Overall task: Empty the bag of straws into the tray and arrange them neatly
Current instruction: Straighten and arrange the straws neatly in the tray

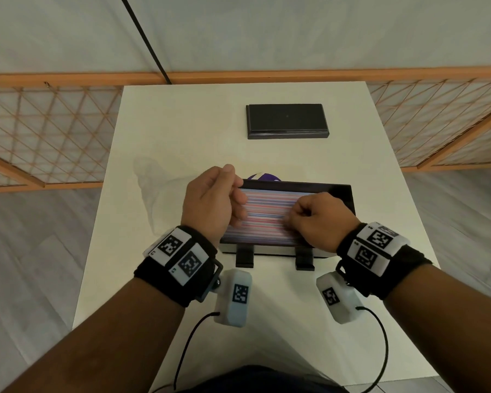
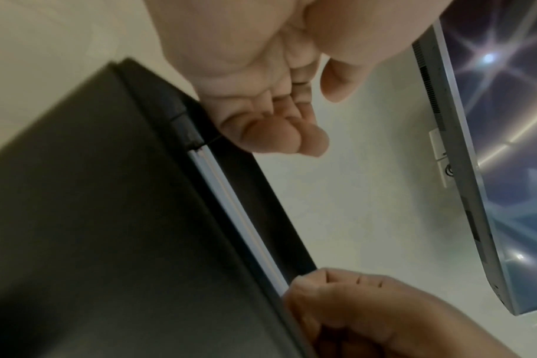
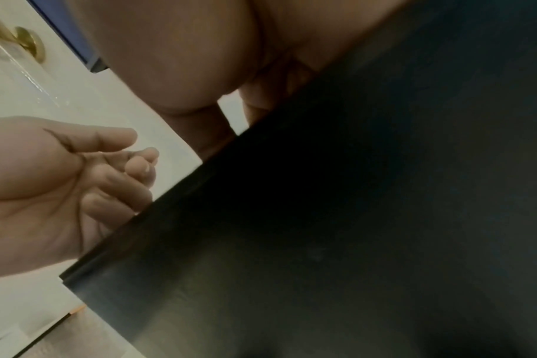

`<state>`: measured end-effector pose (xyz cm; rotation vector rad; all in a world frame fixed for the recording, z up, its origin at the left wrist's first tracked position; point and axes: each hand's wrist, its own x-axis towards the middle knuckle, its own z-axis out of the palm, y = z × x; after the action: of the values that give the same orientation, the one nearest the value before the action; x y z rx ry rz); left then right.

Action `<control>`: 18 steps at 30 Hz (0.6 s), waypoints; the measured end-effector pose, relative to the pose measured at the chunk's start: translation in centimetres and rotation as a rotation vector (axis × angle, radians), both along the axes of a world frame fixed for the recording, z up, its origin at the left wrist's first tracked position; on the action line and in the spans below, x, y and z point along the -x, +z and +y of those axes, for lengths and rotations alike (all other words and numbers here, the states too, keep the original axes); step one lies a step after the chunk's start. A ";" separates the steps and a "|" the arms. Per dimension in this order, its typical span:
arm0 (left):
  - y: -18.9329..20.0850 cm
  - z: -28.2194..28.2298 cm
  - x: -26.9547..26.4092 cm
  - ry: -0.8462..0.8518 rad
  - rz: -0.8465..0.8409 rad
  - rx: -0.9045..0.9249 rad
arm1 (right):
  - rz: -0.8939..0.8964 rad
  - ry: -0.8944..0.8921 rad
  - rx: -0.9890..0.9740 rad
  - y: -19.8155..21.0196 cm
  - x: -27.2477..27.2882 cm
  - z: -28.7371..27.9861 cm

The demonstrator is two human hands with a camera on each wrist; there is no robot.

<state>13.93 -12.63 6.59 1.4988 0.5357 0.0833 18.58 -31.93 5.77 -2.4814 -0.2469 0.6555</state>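
Note:
A black tray (image 1: pixel 338 189) sits mid-table, filled with pink, blue and white straws (image 1: pixel 267 211) lying side by side along its length. My left hand (image 1: pixel 238 202) is at the tray's left end, fingers loosely curled and touching the straw ends, thumb apart. In the left wrist view this hand (image 2: pixel 291 126) holds nothing. My right hand (image 1: pixel 295 217) rests on the straws toward the right end, curled into a fist; whether anything is inside it is hidden. A white straw (image 2: pixel 239 218) shows along the tray's rim. The empty clear bag (image 1: pixel 153 191) lies left of the tray.
The black lid (image 1: pixel 287 120) lies at the back of the white table (image 1: pixel 182 131). A purple object (image 1: pixel 262 177) peeks out behind the tray. Two black latches (image 1: pixel 244 258) stick out from the tray's near side. A wooden lattice screen stands on both sides.

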 end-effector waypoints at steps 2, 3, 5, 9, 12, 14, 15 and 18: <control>-0.2 -0.1 0.1 -0.006 0.013 -0.007 | 0.007 -0.007 -0.048 0.1 0.1 0.4; -0.2 -0.1 0.1 -0.006 0.013 -0.003 | 0.007 -0.023 -0.075 0.1 0.2 0.4; -0.1 -0.2 0.1 -0.006 0.013 0.012 | 0.022 -0.081 -0.126 0.2 0.2 0.3; 0.9 -1.3 -0.9 -0.055 0.192 0.191 | 0.312 -0.403 -0.465 0.7 0.3 1.0; 1.0 -2.0 -1.6 -0.149 0.462 0.319 | 0.528 -0.578 -0.591 1.1 -0.1 1.7; 0.4 -2.2 -2.0 -0.188 0.561 0.270 | 0.576 -0.627 -0.578 0.9 -0.4 1.8; 0.2 -2.3 -2.1 -0.200 0.582 0.235 | 0.577 -0.643 -0.573 0.8 -0.6 1.8; 0.0 -2.4 -2.5 -0.230 0.623 0.178 | 0.571 -0.679 -0.606 0.6 -0.9 1.8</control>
<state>16.41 -15.06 6.58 1.3885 0.8348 -0.6136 19.47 -30.13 6.42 -1.5644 0.5196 0.7966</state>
